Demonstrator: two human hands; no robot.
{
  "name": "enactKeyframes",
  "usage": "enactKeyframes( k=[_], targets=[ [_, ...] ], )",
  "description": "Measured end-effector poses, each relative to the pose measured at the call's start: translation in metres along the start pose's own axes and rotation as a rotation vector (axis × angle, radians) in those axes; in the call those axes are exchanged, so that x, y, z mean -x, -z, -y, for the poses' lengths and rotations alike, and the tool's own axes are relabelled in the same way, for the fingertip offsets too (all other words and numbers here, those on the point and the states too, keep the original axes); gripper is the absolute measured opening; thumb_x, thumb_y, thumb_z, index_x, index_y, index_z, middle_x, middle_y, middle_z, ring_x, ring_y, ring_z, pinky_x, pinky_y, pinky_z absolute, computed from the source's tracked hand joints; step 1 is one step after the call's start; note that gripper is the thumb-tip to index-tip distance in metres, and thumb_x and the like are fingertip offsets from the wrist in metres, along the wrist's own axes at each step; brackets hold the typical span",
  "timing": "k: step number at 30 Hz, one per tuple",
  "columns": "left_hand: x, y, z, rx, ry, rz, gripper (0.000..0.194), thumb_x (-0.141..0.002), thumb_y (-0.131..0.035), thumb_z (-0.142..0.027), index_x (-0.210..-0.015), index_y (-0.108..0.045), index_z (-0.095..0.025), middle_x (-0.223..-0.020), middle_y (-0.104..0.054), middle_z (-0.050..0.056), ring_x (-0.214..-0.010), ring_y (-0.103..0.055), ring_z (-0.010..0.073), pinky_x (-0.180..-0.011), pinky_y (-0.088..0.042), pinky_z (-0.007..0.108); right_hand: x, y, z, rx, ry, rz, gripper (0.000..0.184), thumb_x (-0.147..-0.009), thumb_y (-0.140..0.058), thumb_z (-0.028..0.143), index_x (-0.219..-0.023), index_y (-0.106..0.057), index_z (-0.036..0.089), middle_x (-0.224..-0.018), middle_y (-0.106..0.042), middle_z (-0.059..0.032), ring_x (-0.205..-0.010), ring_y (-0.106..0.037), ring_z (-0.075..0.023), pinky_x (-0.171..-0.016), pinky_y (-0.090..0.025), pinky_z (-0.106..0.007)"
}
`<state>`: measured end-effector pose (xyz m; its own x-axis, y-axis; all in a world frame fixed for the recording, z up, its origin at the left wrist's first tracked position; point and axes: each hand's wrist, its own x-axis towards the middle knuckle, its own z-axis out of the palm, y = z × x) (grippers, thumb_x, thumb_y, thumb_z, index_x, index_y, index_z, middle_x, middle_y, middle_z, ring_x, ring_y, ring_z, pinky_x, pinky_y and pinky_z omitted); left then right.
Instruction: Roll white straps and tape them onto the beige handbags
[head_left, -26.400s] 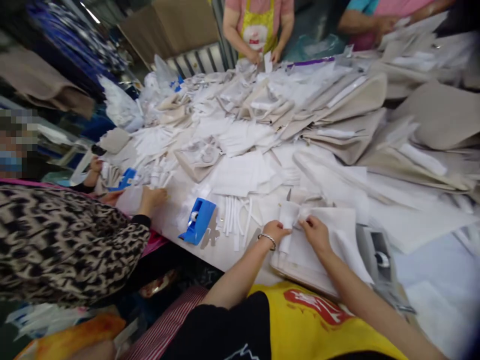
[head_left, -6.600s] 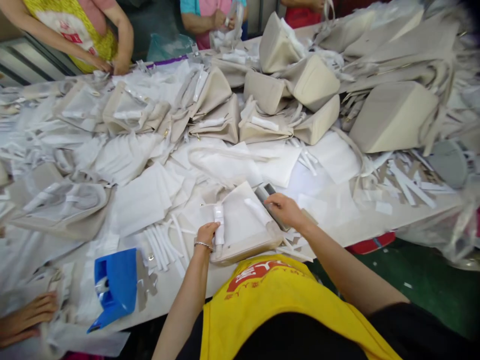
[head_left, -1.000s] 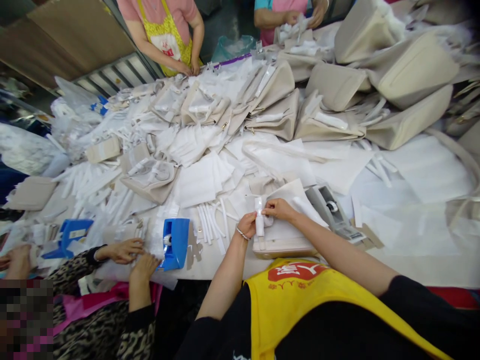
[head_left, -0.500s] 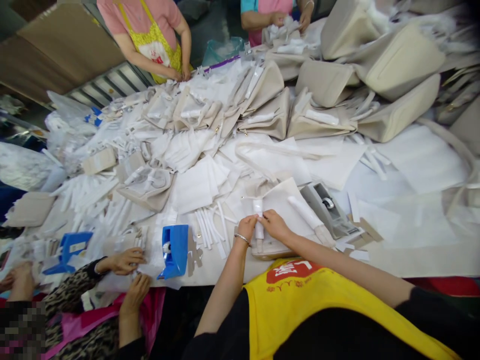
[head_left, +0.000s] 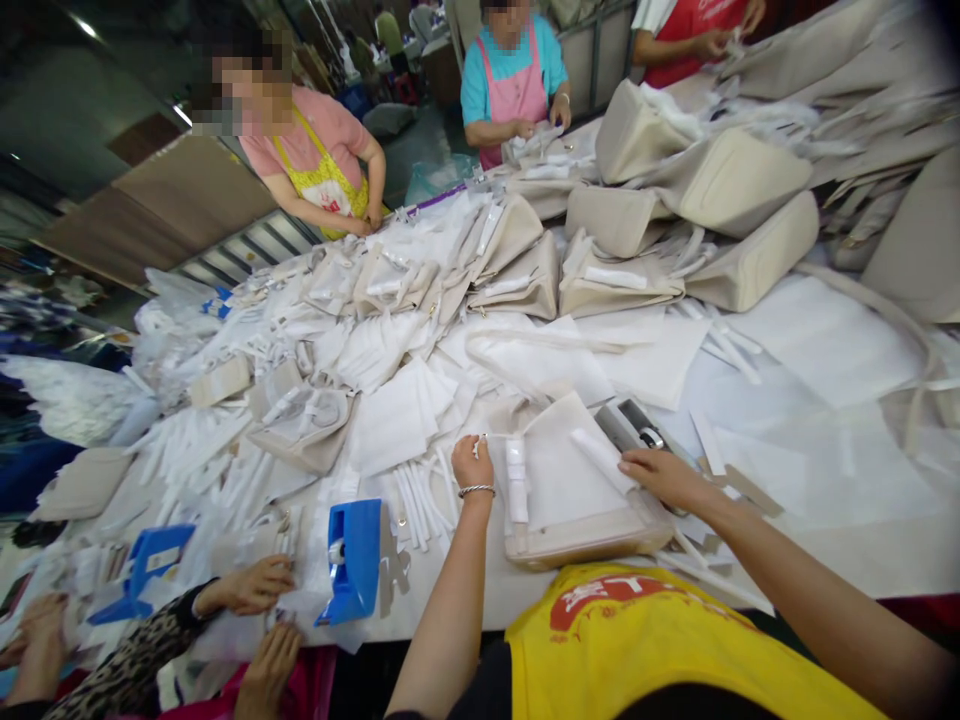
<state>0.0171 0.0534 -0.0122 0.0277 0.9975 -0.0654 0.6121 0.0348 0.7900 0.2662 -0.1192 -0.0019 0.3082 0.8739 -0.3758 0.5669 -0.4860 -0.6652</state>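
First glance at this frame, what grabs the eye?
The long table buried in white sheets and strips, with beige handbags heaped at its far right. Up close, a beige bag under a white sheet lies before the wearer, the left hand beside its wrapped handle and the right hand by a grey tape dispenser. A bright blue tape dispenser stands at the near edge.

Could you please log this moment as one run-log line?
left hand: closed, beside wrapped handle | right hand: on beige bag, by grey tape dispenser
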Motion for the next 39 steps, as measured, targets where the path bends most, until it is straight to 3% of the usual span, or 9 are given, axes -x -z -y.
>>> enactKeyframes(
  k=[3, 8, 15, 18, 21, 25, 28, 33, 39],
  targets=[
    [-0.031, -0.021, -0.035, 0.035, -0.102, 0.045, 0.019, -0.064, -0.056, -0.034, -0.073, -0.060, -0.018, -0.098, -0.056, 0.010, -0.103, -0.043, 0.0227, -0.088, -0.031, 0.032, 0.010, -0.021, -0.007, 0.003, -0.026, -0.042, 0.045, -0.075, -0.038, 0.045, -0.103, -0.054, 0.014, -0.105, -0.056, -0.0122, -0.098, -0.051, -0.0250, -0.087, -0.039, -0.038],
    [-0.086, -0.062, -0.081, 0.193, 0.230, 0.271, 0.025, -0.045, -0.069, -0.024, -0.043, -0.045, -0.017, -0.061, -0.056, 0.006, -0.093, -0.048, 0.0263, -0.079, -0.035, 0.034, 0.020, -0.045, -0.013, -0.026, -0.011, -0.168, 0.047, -0.074, -0.038, 0.046, -0.107, -0.053, 0.016, -0.108, -0.054, -0.0135, -0.100, -0.049, -0.0266, -0.089, -0.038, -0.040],
    [-0.069, -0.081, -0.119, 0.493, 0.099, 0.435, 0.027, -0.055, -0.061, -0.023, -0.077, -0.047, -0.017, -0.069, -0.060, 0.002, -0.069, -0.057, 0.0152, -0.061, -0.042, 0.027, -0.004, 0.005, -0.011, -0.294, 0.126, -0.151, 0.039, -0.066, -0.049, 0.044, -0.095, -0.060, 0.021, -0.105, -0.057, -0.0093, -0.103, -0.047, -0.0265, -0.093, -0.035, -0.042],
    [-0.039, -0.080, -0.123, 0.543, -0.051, 0.593, 0.034, -0.055, -0.063, -0.025, -0.086, -0.049, -0.016, -0.075, -0.061, 0.004, -0.071, -0.056, 0.0161, -0.064, -0.043, 0.029, -0.022, 0.041, 0.013, -0.556, 0.140, -0.107, 0.044, -0.066, -0.052, 0.043, -0.101, -0.057, 0.018, -0.108, -0.055, -0.0099, -0.102, -0.048, -0.0256, -0.093, -0.034, -0.042],
    [-0.015, -0.078, -0.120, 0.254, -0.355, 0.629, 0.018, -0.063, -0.057, -0.024, -0.080, -0.055, -0.016, -0.077, -0.060, 0.005, -0.078, -0.054, 0.0181, -0.075, -0.040, 0.033, -0.043, 0.067, 0.040, -0.920, 0.202, 0.120, 0.048, -0.064, -0.059, 0.040, -0.106, -0.053, 0.018, -0.113, -0.052, -0.0096, -0.106, -0.046, -0.0233, -0.093, -0.034, -0.039],
    [0.008, -0.078, -0.107, -0.184, -0.802, 0.758, 0.018, -0.071, -0.043, -0.014, -0.071, -0.061, -0.018, -0.073, -0.057, 0.009, -0.082, -0.051, 0.0207, -0.082, -0.034, 0.036, -0.049, 0.082, 0.067, -1.137, 0.354, 0.391, 0.056, -0.059, -0.065, 0.035, -0.109, -0.049, 0.015, -0.106, -0.056, -0.0103, -0.097, -0.051, -0.0218, -0.086, -0.039, -0.036],
    [0.015, -0.081, -0.096, -0.230, -0.914, 0.823, 0.029, -0.074, -0.035, -0.011, -0.084, -0.061, -0.019, -0.082, -0.058, 0.011, -0.087, -0.049, 0.0208, -0.084, -0.033, 0.036, -0.032, 0.088, 0.073, -1.211, 0.374, 0.461, 0.054, -0.059, -0.067, 0.031, -0.107, -0.049, 0.015, -0.091, -0.060, -0.0082, -0.084, -0.055, -0.0196, -0.078, -0.043, -0.034],
    [0.000, -0.087, -0.084, -0.105, -0.579, 0.615, 0.039, -0.067, -0.041, -0.008, -0.100, -0.057, -0.022, -0.102, -0.055, 0.009, -0.099, -0.043, 0.0215, -0.092, -0.028, 0.036, -0.002, 0.108, 0.069, -1.306, 0.406, 0.250, 0.029, -0.059, -0.067, 0.033, -0.082, -0.057, 0.020, -0.071, -0.060, -0.0022, -0.085, -0.055, -0.0210, -0.087, -0.038, -0.039],
    [-0.023, -0.099, -0.082, -0.275, -0.330, 0.532, 0.020, -0.069, -0.045, -0.014, -0.075, -0.063, -0.021, -0.079, -0.059, 0.008, -0.090, -0.049, 0.0238, -0.090, -0.029, 0.039, 0.026, 0.161, 0.061, -1.371, 0.489, -0.087, 0.043, -0.062, -0.065, 0.033, -0.102, -0.051, 0.028, -0.065, -0.058, 0.0023, -0.086, -0.055, -0.0206, -0.093, -0.034, -0.044]
  ],
)
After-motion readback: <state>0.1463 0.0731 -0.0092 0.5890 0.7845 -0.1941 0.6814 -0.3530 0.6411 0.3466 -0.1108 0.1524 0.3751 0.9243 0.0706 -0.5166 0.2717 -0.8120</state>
